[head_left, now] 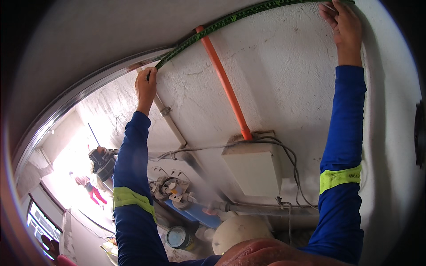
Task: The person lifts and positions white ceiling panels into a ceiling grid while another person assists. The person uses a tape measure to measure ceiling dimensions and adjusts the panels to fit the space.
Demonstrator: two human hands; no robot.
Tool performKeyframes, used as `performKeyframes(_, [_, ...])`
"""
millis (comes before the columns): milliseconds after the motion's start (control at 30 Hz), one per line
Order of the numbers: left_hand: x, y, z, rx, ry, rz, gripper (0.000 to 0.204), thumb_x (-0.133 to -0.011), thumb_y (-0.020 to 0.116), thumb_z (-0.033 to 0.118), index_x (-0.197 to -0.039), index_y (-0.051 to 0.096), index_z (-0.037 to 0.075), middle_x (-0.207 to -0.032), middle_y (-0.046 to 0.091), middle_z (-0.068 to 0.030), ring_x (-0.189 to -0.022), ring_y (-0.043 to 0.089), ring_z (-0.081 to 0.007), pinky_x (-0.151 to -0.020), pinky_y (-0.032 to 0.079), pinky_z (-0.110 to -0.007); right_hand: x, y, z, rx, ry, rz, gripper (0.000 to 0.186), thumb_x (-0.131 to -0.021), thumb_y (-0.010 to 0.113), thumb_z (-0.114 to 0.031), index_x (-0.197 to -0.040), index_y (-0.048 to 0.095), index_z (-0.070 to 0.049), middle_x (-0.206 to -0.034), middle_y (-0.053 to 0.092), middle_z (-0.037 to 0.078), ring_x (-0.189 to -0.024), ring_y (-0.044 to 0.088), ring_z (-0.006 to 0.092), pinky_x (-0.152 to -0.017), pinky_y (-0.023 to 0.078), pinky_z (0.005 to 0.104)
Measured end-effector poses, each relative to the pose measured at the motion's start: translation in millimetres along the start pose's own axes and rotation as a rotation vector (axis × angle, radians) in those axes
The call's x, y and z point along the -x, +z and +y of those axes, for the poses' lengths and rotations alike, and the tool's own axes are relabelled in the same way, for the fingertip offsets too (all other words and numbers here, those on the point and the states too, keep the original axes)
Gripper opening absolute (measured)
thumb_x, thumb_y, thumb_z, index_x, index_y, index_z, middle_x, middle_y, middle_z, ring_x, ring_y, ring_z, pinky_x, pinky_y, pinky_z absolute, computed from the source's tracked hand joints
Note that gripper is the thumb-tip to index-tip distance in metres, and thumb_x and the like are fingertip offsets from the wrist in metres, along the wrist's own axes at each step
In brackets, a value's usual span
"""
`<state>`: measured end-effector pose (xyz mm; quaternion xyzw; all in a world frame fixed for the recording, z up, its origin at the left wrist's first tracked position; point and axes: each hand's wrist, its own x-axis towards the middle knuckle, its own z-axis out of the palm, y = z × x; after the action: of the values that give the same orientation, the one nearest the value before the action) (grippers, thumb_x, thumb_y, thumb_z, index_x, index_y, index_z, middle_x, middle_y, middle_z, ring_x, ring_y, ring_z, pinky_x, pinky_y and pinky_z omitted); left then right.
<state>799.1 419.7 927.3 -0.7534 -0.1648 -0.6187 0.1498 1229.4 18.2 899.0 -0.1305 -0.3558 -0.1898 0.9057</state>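
Observation:
A green tape measure blade (239,17) with dark markings stretches along the top of the white wall, close under the ceiling, and curves in this view. My left hand (146,88) is raised and closed around its left end, beside the metal frame edge. High at the right, near the wall corner, my right hand (346,29) pinches the blade's other end between thumb and fingers. Between my hands, an orange conduit (225,84) runs down from beneath the blade to a white box (253,167) on the wall.
A beige pipe (167,116) descends near my left hand. Dark cables (290,155) hang beside the box. Below are a pump (171,188), a blue cylinder (202,216), an open can (178,238) and a round pale tank (242,231). Another person (91,186) stands far left.

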Motion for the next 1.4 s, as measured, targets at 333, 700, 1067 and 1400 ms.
performKeyframes(333, [32,-18,8,0.021,-0.082,-0.061,0.027,-0.101,0.065,0.029,-0.103,0.075,0.004,-0.091,0.068,-0.0126,-0.085,0.066,-0.0264,-0.080,0.050,-0.039,-30,-24,16,-0.044,0.023,-0.107,0.020,-0.100,0.066,-0.012,-0.112,0.063,0.003,-0.099,0.070,0.015,-0.090,0.073,0.0265,-0.086,0.064,0.0382])
performKeyframes(700, [160,-92,80,0.043,-0.147,-0.286,0.021,-0.101,0.065,0.022,-0.110,0.071,0.003,-0.087,0.066,-0.0130,-0.073,0.062,-0.0213,-0.072,0.050,-0.035,-79,-52,39,-0.140,0.173,-0.106,0.018,-0.102,0.064,-0.016,-0.107,0.061,0.002,-0.098,0.069,0.015,-0.087,0.069,0.0280,-0.082,0.062,0.0402])
performKeyframes(1067, [26,-79,13,-0.145,0.123,0.010,0.031,-0.106,0.056,0.034,-0.119,0.072,0.010,-0.115,0.070,-0.0128,-0.109,0.064,-0.0347,-0.096,0.049,-0.045,-58,-37,15,-0.323,0.349,0.033,0.013,-0.105,0.058,-0.012,-0.098,0.061,-0.001,-0.083,0.061,0.009,-0.076,0.063,0.0229,-0.065,0.054,0.0338])
performKeyframes(1400, [2,-30,-10,-0.228,0.020,0.005,0.032,-0.105,0.054,0.044,-0.121,0.072,0.023,-0.120,0.072,-0.0072,-0.114,0.065,-0.0340,-0.094,0.053,-0.048,-51,-43,28,0.987,-0.679,-0.133,0.011,-0.088,0.069,-0.011,-0.088,0.065,-0.001,-0.078,0.065,0.017,-0.072,0.064,0.0362,-0.068,0.054,0.0456])
